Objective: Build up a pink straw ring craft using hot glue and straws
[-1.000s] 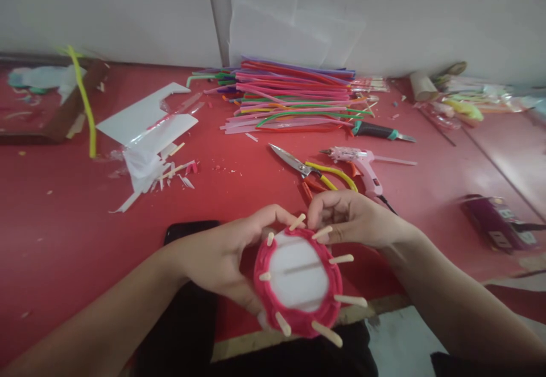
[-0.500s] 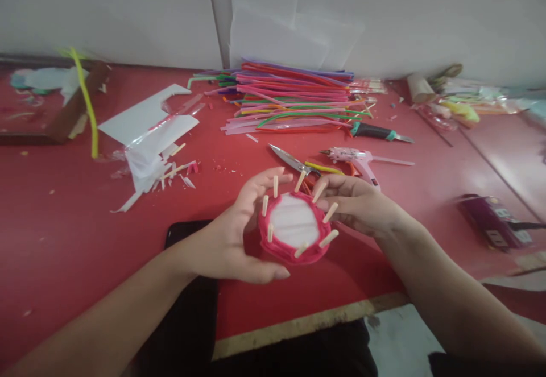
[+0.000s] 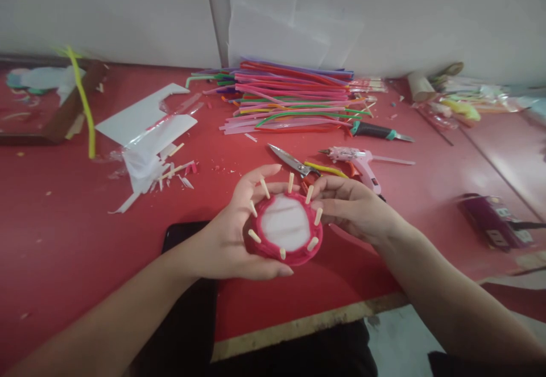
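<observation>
Above the red table [image 3: 264,311], my left hand [image 3: 228,240] curves, thumb and fingers apart, likely as a cradle, while my right hand [image 3: 355,207] seems clamped on the pink-rimmed base [image 3: 285,220] between them, face up, presumably so its sticks [image 3: 291,182] stand unpressed

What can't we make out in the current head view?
All in the head view:
Pink-rimmed white disc: underside, facing away from the camera.
Right hand: exact fingertip contact, obscured by the rim and sticks.
Scissors: handle ends, behind the right hand.
Flat black object: middle, under the left forearm.
Purple box: markings, blurred.
Brown frame: remainder, cut off by the left edge.
</observation>
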Available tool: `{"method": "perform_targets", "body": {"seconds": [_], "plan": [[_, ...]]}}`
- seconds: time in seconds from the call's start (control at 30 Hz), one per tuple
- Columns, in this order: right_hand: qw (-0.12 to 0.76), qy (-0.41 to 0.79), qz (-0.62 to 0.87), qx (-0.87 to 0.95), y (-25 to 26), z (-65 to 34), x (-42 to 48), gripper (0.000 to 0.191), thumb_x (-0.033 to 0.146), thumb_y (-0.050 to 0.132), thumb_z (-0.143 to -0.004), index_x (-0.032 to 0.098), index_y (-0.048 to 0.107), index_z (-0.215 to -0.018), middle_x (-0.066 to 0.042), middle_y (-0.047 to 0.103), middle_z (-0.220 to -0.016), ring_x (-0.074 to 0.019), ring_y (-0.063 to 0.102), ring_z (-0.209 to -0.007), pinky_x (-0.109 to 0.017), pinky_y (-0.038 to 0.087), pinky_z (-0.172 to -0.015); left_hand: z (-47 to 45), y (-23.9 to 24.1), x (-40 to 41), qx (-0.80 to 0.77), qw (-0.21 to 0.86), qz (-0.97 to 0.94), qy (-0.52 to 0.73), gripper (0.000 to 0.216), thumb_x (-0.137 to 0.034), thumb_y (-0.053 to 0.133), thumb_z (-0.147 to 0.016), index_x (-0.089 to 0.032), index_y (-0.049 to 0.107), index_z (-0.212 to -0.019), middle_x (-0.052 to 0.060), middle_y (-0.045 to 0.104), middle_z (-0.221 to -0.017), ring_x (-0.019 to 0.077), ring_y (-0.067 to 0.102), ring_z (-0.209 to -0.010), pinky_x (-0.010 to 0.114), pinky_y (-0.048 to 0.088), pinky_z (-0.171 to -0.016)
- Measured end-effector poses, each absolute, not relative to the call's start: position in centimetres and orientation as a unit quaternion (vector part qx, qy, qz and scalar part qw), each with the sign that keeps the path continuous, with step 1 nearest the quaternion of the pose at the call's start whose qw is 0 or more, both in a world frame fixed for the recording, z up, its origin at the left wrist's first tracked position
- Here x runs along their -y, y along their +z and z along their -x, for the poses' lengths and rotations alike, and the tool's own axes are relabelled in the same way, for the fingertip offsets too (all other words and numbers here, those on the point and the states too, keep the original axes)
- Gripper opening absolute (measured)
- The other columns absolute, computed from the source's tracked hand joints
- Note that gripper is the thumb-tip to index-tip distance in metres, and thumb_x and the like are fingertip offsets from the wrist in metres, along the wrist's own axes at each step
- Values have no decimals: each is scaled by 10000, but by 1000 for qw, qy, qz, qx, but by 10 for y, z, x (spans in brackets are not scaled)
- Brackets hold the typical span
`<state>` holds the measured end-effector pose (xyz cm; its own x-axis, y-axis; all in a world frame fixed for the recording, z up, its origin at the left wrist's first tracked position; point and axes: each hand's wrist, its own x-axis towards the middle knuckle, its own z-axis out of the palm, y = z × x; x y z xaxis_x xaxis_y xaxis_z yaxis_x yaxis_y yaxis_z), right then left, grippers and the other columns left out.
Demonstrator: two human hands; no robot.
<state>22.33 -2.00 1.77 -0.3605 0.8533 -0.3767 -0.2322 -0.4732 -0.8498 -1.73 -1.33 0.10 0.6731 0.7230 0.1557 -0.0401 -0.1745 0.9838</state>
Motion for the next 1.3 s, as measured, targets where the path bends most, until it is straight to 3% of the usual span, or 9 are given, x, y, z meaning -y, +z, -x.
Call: {"method": "perform_targets", "body": {"seconds": [0.13, 0.23, 0.33, 0.47, 0.6, 0.77, 1.03, 1.3], "plan": [[416, 669, 436, 435, 14, -221, 24, 192, 284, 815, -801, 184, 674, -884, 10, 705, -780, -95, 678, -665, -241, 609, -666, 14, 6, 13, -275, 579, -687, 342, 916, -287, 909, -621, -341, 436, -1403, 137, 471, -1448, 408, 506, -1347, 538, 527, -1028], [477, 478, 451, 583, 11, -223, 28, 156, 308, 714, -889, 221, 679, -1014, -63, 711, -1051, -184, 698, -989, -344, 611, -861, 14, 7, 12, -301, 531, -695, 380, 813, -304, 894, -628, -325, 490, -1333, 127, 443, -1440, 431, 449, -1383, 571, 528, -1029], [464, 222, 433, 740, 11, -224, 32, 354, 293, 698, -886, 239, 638, -1230, -127, 614, -1318, -296, 561, -1297, -497, 505, -1075, 15, 5, 10, -323, 459, -720, 409, 783, -317, 894, -632, -319, 507, -1312, 114, 362, -1481, 427, 464, -1367, 581, 509, -1065], [433, 58, 381, 815, 15, -222, 32, 572, 285, 725, -844, 223, 543, -1383, -167, 538, -1444, -364, 505, -1365, -580, 430, -1139, 15, 1, 11, -304, 423, -725, 451, 771, -326, 876, -671, -349, 483, -1334, 57, 345, -1483, 355, 527, -1327, 476, 525, -1075], [431, 20, 330, 839, 13, -219, 29, 423, 284, 758, -826, 239, 626, -1225, -114, 708, -1159, -317, 658, -1159, -540, 533, -1025, 13, -3, 12, -297, 431, -708, 474, 811, -296, 859, -693, -351, 416, -1371, 49, 401, -1441, 329, 493, -1360, 447, 515, -1078], [416, 17, 333, 846, 11, -219, 29, 158, 235, 732, -868, 241, 684, -1019, -34, 731, -857, -213, 711, -836, -456, 587, -898, 10, -6, 13, -318, 424, -678, 509, 933, -272, 901, -646, -371, 336, -1382, 75, 397, -1445, 345, 444, -1395, 522, 507, -1071], [421, 53, 346, 837, 11, -218, 35, 113, 141, 674, -895, 218, 690, -976, -39, 701, -844, -179, 640, -773, -359, 574, -732, 11, 0, 12, -359, 439, -675, 472, 837, -301, 908, -641, -326, 408, -1312, 102, 319, -1533, 376, 364, -1442, 552, 421, -1159], [419, 54, 356, 834, 12, -217, 35, 97, 137, 668, -904, 220, 687, -950, -38, 688, -852, -165, 659, -780, -311, 575, -711, 10, 7, 12, -349, 464, -676, 454, 801, -262, 877, -670, -286, 395, -1310, 135, 412, -1481, 360, 428, -1415, 496, 500, -1080]]}}
